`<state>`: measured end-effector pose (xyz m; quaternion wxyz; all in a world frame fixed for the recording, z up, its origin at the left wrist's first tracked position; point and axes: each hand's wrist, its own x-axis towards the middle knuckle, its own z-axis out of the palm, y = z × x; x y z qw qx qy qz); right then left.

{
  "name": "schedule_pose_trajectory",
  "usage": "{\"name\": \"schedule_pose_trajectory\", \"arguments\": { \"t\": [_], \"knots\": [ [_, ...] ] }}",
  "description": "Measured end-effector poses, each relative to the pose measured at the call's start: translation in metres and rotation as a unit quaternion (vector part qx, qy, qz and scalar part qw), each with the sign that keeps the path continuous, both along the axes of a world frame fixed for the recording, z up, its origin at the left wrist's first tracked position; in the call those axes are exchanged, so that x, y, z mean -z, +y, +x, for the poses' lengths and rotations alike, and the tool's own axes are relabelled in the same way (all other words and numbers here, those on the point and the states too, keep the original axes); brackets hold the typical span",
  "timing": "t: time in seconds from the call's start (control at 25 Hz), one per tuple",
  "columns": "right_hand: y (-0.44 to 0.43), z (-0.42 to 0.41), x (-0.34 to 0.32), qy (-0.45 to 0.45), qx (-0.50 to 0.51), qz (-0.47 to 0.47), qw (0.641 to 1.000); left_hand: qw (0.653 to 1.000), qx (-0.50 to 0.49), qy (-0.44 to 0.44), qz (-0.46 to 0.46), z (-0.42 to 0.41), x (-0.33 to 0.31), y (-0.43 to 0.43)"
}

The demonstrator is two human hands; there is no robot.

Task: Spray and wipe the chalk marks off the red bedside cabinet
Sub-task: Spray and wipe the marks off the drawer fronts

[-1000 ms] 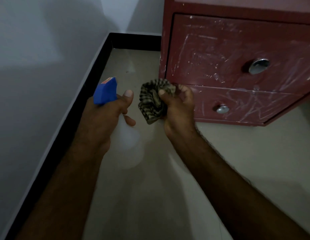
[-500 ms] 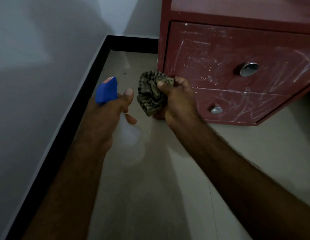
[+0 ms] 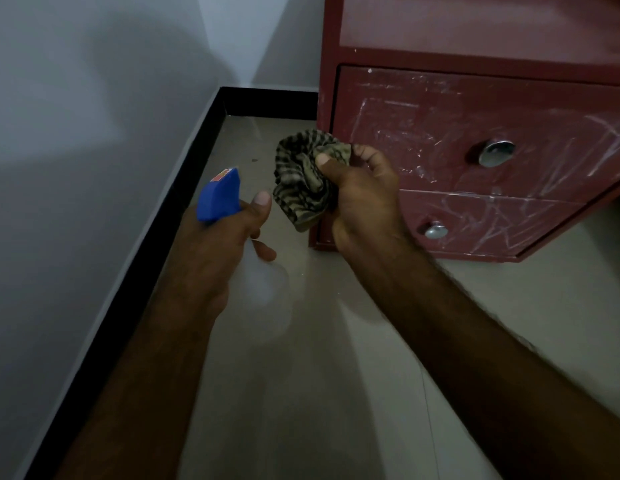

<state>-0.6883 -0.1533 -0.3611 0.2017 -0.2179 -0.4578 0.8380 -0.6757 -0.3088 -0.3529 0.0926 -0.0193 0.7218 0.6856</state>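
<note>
Head view is showing a dim corner where the red bedside cabinet [image 3: 475,36] is standing on the pale floor [image 3: 301,393], its left side near the black skirting [image 3: 156,244] that is running along the grey wall [image 3: 76,133]. Its two drawer fronts are facing the person, and white chalk marks [image 3: 388,133] are covering both. Scribbles and streaks are running across the upper drawer [image 3: 423,98] around its round metal knob [image 3: 496,153], and crossing lines are lying over the lower drawer [image 3: 492,226] beside its smaller knob [image 3: 436,231]. The left hand [image 3: 229,237] is gripping a spray bottle [image 3: 263,289] by the neck, fingers curling round it below the blue spray head [image 3: 218,195] and thumb lying up along the side. The nozzle is pointing away from the person, and the bottle's cloudy translucent body is hanging below the hand over the floor. The right hand [image 3: 364,199] is clutching a bunched checked cloth [image 3: 301,178], thumb pressing into the folds, just in front of the cabinet's lower left front corner. The cloth is overlapping the cabinet's left edge in the picture; whether it is touching the wood, I cannot tell. The left thumb tip is sitting just beside the cloth without touching it.
</note>
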Motion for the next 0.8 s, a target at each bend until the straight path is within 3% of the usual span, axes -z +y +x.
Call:
{"name": "schedule_pose_trajectory", "arguments": {
  "t": [0.28, 0.48, 0.68, 0.8],
  "knots": [
    [-0.002, -0.001, -0.028, 0.060, -0.020, 0.027, 0.998, 1.000, 0.007, -0.023, 0.010, -0.005, 0.004, -0.001],
    [-0.011, 0.002, -0.028, 0.039, -0.017, 0.021, 0.999, 1.000, 0.006, -0.023, 0.004, -0.002, 0.000, -0.002],
    [-0.008, -0.002, -0.053, 0.139, -0.047, 0.082, 0.986, 1.000, -0.004, -0.030, -0.004, -0.003, -0.001, -0.001],
    [0.002, 0.021, -0.027, 0.102, -0.086, 0.056, 0.989, 1.000, -0.005, -0.013, 0.005, 0.001, -0.009, -0.001]
  ]
}}
